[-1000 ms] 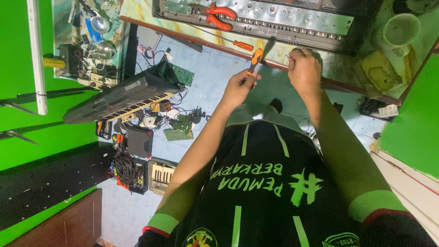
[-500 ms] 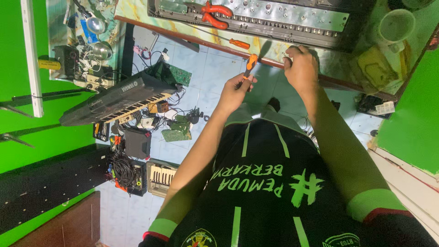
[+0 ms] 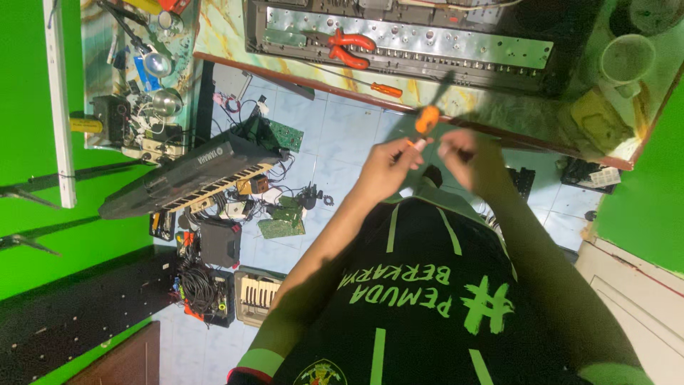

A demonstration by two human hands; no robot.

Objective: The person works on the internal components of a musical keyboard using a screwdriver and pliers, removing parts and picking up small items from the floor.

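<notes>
My left hand (image 3: 388, 165) is closed around a screwdriver with an orange handle (image 3: 427, 118), whose dark shaft points up toward the table and is blurred. My right hand (image 3: 472, 154) is level with it, fingers curled and pinched near the left fingertips. Motion blur hides whether the right hand holds anything. Both hands hover just below the table's front edge (image 3: 313, 80), above my black shirt with green print. On the table lies an opened keyboard chassis with a long metal plate (image 3: 456, 44).
Red-handled pliers (image 3: 346, 48) rest on the chassis, and a small orange screwdriver (image 3: 385, 89) lies by the table edge. A cup (image 3: 627, 60) stands at the right. On the floor are a black keyboard (image 3: 189, 177), circuit boards (image 3: 281, 227) and cables.
Both hands have drawn back from the chassis edge toward my body, and the screwdriver came along in the left hand. The right hand has moved closer to the left.
</notes>
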